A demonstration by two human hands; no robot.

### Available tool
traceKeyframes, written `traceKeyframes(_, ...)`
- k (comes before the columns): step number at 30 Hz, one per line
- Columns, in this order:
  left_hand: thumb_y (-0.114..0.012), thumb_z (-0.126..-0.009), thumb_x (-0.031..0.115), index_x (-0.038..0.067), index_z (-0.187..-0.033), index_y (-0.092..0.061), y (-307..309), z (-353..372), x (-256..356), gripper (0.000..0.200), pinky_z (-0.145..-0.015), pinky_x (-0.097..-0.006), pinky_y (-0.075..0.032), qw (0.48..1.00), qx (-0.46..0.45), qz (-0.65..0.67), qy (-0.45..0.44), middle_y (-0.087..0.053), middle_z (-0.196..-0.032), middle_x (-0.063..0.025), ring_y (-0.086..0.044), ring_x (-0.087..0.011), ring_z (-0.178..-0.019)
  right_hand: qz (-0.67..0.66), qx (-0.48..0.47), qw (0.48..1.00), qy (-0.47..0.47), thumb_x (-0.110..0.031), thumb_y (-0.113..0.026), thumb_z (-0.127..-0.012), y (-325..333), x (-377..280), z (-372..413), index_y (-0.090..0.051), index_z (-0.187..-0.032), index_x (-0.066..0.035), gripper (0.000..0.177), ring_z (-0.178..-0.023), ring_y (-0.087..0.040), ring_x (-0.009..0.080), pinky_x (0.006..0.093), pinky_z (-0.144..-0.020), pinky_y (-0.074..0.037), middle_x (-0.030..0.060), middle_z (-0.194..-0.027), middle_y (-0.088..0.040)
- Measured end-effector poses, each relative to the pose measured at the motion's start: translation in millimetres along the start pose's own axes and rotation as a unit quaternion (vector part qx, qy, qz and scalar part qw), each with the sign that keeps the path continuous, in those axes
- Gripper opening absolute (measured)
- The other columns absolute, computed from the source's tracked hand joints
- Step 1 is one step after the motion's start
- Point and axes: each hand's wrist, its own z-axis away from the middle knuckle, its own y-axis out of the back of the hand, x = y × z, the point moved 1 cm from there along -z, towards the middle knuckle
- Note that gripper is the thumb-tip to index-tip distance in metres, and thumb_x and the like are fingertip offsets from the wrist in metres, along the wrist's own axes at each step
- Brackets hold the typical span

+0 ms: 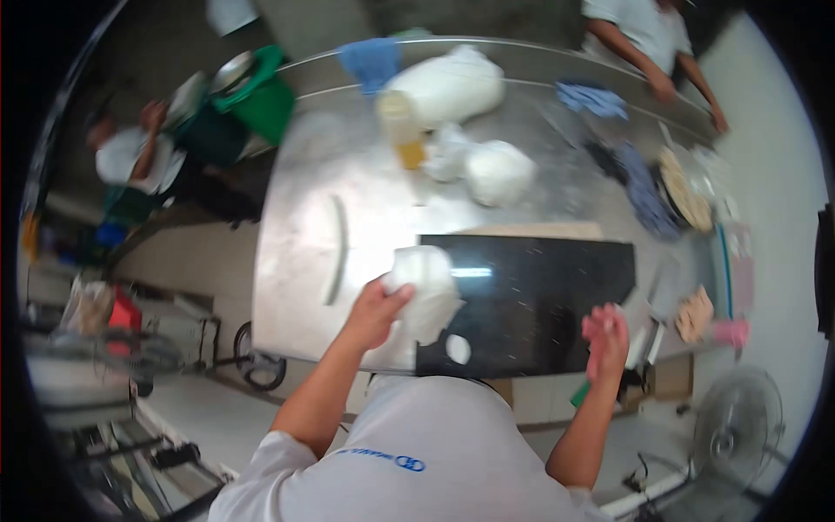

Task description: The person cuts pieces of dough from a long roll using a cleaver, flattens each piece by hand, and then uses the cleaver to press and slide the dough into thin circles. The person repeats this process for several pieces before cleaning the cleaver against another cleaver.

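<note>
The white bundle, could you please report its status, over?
White bundle in left hand. Right hand holds nothing visible. Small white piece on black board.

A blue cloth lies at the steel table's far edge, a green tub off the far left corner, a fan beyond the near right.

2 co-wkrs, 1 btl, 1 board
</note>
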Motion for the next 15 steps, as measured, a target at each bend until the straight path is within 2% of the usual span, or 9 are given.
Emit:
traceKeyframes(2, -0.067, -0.101, 0.02, 0.0, -0.135, -0.058, 21, -10, 29, 0.04, -0.101, -0.039, -0.052, 0.999, -0.01, 0.05, -0.008, -0.068, -0.126, -0.0096, -0.066, -0.0207, -0.116, -0.03, -0.027, 0.999, -0.024, -0.025, -0.072, -0.098, -42, 40, 42, -0.059, -0.128, -0.003, 0.039, -0.092, -0.071, 0.0237, 0.0327, -0.078, -0.058, 0.0101, -0.112, -0.069)
traceKeyframes(4, -0.066, -0.101, 0.02, 0.0, -0.135, -0.057, 48, -30, 55, 0.04, -0.1, -0.0374, -0.053, 0.995, -0.011, 0.083, -0.053, -0.068, -0.125, -0.0104, -0.067, -0.0197, -0.112, 0.034, -0.031, 0.997, -0.067, -0.019, -0.07, -0.098, -82, 65, 77, -0.06, -0.123, -0.002, 0.032, -0.088, -0.071, 0.021, 0.0311, -0.078, -0.057, 0.0097, -0.107, -0.07)
traceKeyframes(6, -0.065, -0.102, 0.022, 0.001, -0.134, -0.056, 81, -60, 99, 0.04, -0.099, -0.0407, -0.055, 0.992, 0.024, 0.08, -0.095, -0.068, -0.123, -0.0126, -0.067, -0.0233, -0.112, 0.074, -0.033, 0.994, -0.074, -0.016, -0.069, -0.099, -120, 73, 96, -0.061, -0.122, -0.001, 0.029, -0.087, -0.071, 0.0202, 0.031, -0.079, -0.057, 0.0101, -0.106, -0.07)
traceKeyframes(10, -0.061, -0.104, 0.025, 0.003, -0.129, -0.058, 141, -156, 194, 0.034, -0.093, -0.0478, -0.058, 0.945, 0.019, 0.214, -0.248, -0.069, -0.118, -0.014, -0.07, -0.0303, -0.104, 0.149, -0.04, 0.985, -0.082, -0.01, -0.066, -0.098, -185, 73, 118, -0.062, -0.12, 0.002, 0.025, -0.088, -0.071, 0.0186, 0.0305, -0.085, -0.056, 0.0107, -0.104, -0.071)
traceKeyframes(11, -0.059, -0.105, 0.031, 0.002, -0.133, -0.056, 160, -183, 208, 0.04, -0.105, -0.0514, -0.05, 0.934, 0.008, 0.256, -0.249, -0.067, -0.126, -0.015, -0.065, -0.0334, -0.116, 0.164, -0.055, 0.981, -0.091, -0.007, -0.068, -0.097, -196, 73, 119, -0.062, -0.121, 0.002, 0.027, -0.093, -0.068, 0.0162, 0.0298, -0.089, -0.055, 0.0098, -0.107, -0.07)
traceKeyframes(12, -0.058, -0.105, 0.033, 0.003, -0.136, -0.053, 178, -208, 217, 0.044, -0.111, -0.0522, -0.044, 0.917, -0.004, 0.264, -0.298, -0.063, -0.133, -0.0151, -0.06, -0.0331, -0.124, 0.168, -0.046, 0.98, -0.094, -0.007, -0.068, -0.097, -206, 76, 123, -0.062, -0.121, 0.002, 0.027, -0.093, -0.068, 0.0162, 0.0298, -0.089, -0.055, 0.0098, -0.107, -0.07)
traceKeyframes(13, -0.06, -0.104, 0.035, 0.004, -0.142, -0.048, 197, -229, 216, 0.051, -0.115, -0.0497, -0.04, 0.914, 0.07, 0.272, -0.292, -0.057, -0.141, -0.0142, -0.055, -0.0312, -0.131, 0.199, -0.054, 0.976, -0.068, -0.008, -0.068, -0.097, -215, 79, 126, -0.062, -0.122, 0.001, 0.028, -0.096, -0.068, 0.0166, 0.0306, -0.089, -0.056, 0.0097, -0.109, -0.069)
traceKeyframes(14, -0.06, -0.104, 0.035, 0.004, -0.142, -0.048, 218, -239, 204, 0.051, -0.115, -0.0497, -0.04, 0.916, 0.062, 0.275, -0.285, -0.057, -0.141, -0.0142, -0.055, -0.0312, -0.131, 0.231, -0.06, 0.97, -0.041, -0.008, -0.068, -0.097, -221, 83, 129, -0.061, -0.123, 0.001, 0.029, -0.098, -0.067, 0.017, 0.0314, -0.089, -0.056, 0.0095, -0.11, -0.069)
traceKeyframes(15, -0.061, -0.103, 0.036, 0.004, -0.145, -0.046, 241, -248, 189, 0.055, -0.113, -0.0484, -0.041, 0.939, 0.15, 0.241, -0.192, -0.056, -0.142, -0.0138, -0.054, -0.0298, -0.131, 0.255, -0.042, 0.965, -0.036, -0.006, -0.068, -0.097, -224, 87, 133, -0.061, -0.124, 0.001, 0.029, -0.101, -0.066, 0.0159, 0.0312, -0.091, -0.055, 0.0088, -0.112, -0.067)
